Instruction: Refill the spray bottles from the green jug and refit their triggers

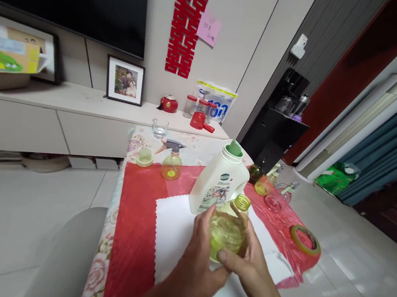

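Note:
My left hand (200,254) and my right hand (247,256) are both closed around a clear yellow-green bottle (227,233). Its threaded neck is uncapped and tilts up to the right, and liquid shows inside. Just behind it stands a white jug (216,181) with a printed label and a green spout in its uncapped mouth. Farther back on the left are a spray bottle (171,165) with a dark trigger head and a pale green cap (145,157).
White paper (172,219) lies over a red plastic sheet (135,229) on the table. A roll of tape (305,240) sits at the right edge. Several spray bottles, one of them pink (278,199), stand at the back right. A glass cup (160,127) is at the far edge.

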`<state>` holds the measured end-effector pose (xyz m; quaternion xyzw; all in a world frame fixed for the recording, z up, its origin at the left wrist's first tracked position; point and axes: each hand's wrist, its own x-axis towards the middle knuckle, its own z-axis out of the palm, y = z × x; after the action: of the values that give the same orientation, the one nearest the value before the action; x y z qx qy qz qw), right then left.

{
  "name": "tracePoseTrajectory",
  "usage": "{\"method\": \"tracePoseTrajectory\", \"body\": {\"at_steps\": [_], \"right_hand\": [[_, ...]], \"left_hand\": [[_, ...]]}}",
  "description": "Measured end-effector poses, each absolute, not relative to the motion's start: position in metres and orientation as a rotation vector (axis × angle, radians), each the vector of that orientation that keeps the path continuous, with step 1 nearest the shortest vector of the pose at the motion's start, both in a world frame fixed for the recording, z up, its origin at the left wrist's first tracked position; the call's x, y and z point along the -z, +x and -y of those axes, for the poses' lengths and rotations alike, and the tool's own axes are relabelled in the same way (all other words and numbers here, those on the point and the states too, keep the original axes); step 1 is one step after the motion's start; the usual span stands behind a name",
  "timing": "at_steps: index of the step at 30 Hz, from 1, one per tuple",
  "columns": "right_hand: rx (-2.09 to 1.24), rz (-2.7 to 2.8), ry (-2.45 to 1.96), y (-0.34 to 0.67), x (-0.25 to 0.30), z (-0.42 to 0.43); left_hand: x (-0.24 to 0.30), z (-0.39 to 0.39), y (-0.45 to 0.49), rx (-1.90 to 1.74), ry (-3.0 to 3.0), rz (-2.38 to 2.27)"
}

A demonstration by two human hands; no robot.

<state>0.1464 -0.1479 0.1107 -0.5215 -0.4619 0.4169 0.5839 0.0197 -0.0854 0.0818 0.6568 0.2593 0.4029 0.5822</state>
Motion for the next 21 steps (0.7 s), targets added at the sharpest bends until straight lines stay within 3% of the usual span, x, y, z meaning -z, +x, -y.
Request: {"method": "tracePoseTrajectory", "body": {"at_steps": [4, 15, 21], "right_hand": [[-0.851, 1.104, -1.357, 0.174, -0.129, 0.141], [0.274, 1.532, -1.998, 0.266, -0.204, 0.082], [0.532, 1.813, -2.06, 0.277, -0.218, 0.062]], "left_hand": [[-0.071, 0.092, 0.03, -0.896, 1.62, -0.602], [-0.006, 0.095, 0.03, -1.087, 1.949, -0.497], [-0.003, 0.095, 0.028, -1.049, 1.959, -0.537]]}}
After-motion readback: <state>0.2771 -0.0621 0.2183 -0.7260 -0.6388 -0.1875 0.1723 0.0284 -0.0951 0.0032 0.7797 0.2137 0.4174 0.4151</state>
